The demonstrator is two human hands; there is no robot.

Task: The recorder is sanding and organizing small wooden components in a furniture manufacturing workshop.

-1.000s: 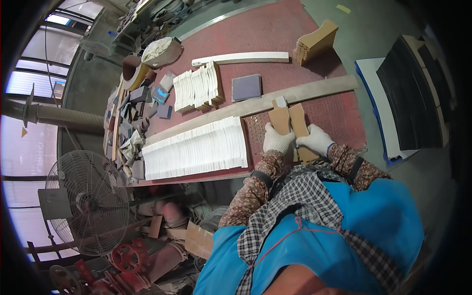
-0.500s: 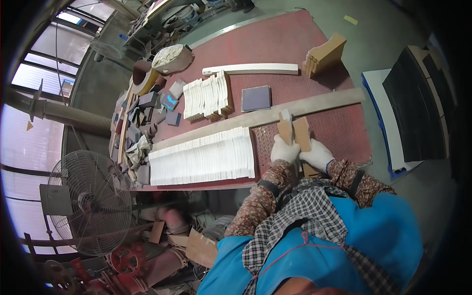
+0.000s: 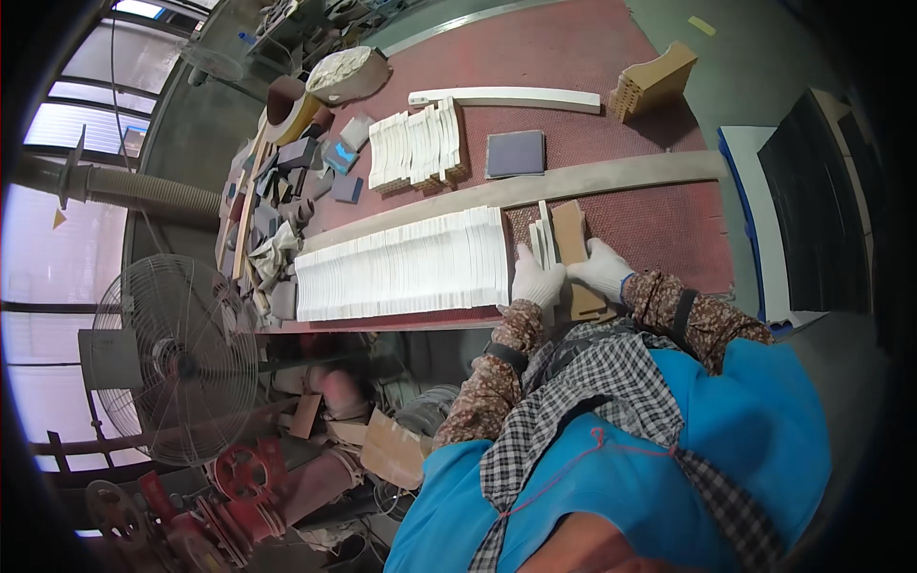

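A pale board [image 3: 611, 180] crossed the red table [image 3: 673, 224] from eight o'clock to three. Around the table's middle sat a row of white strips [image 3: 406, 267] at seven, gray blocks [image 3: 297, 153] at nine, a pale lump [image 3: 349, 76] at ten, a white bar [image 3: 516, 97] at twelve and brown boards [image 3: 659, 78] at two.

Workshop, evidenced by caged fan [image 3: 183, 363], ribbed ducting [image 3: 148, 194], red handwheel [image 3: 249, 481], and blocks [image 3: 297, 153] heaped along left edge of worktop [image 3: 535, 57].

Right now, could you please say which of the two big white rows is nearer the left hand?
The longer row, just left of the left hand; the shorter row lies beyond the greyish strip.
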